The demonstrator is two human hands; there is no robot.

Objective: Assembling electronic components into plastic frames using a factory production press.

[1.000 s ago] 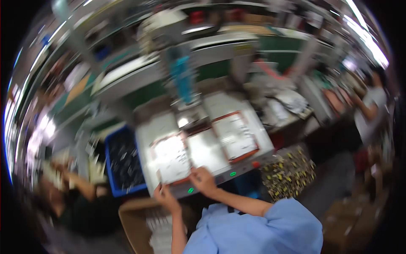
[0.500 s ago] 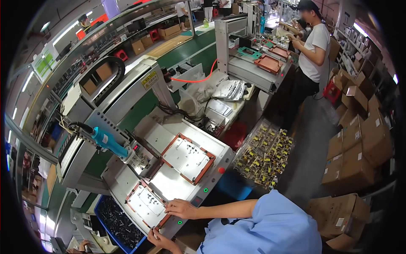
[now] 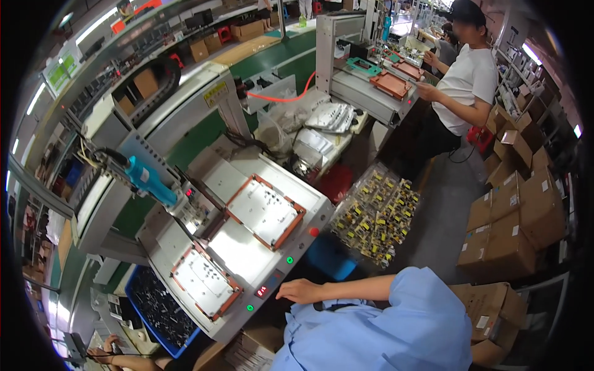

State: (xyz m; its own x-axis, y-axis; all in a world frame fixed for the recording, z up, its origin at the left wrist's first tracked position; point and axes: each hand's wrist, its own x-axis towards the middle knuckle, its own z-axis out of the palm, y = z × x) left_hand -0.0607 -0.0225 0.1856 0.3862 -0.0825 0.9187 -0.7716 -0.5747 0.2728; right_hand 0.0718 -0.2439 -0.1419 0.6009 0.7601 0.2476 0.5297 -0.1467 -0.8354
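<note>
The right hand (image 3: 300,290) has withdrawn from the left panel (image 3: 206,284), now untouched in its red-brown frame (image 3: 228,302), near left on the machine bed (image 3: 238,248); handling appears paused. Whether the fingers (image 3: 286,291) are apart cannot be told; the left hand is out of view. Count: two panels, two frames.

Strip lights (image 3: 96,26) glow above a grey floor (image 3: 440,213) with stacked cardboard boxes (image 3: 508,222).

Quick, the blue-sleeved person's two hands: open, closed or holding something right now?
Left hand: not in view.
Right hand: near the small red-lit display; whether it's open, closed or holding anything cannot be told.
</note>
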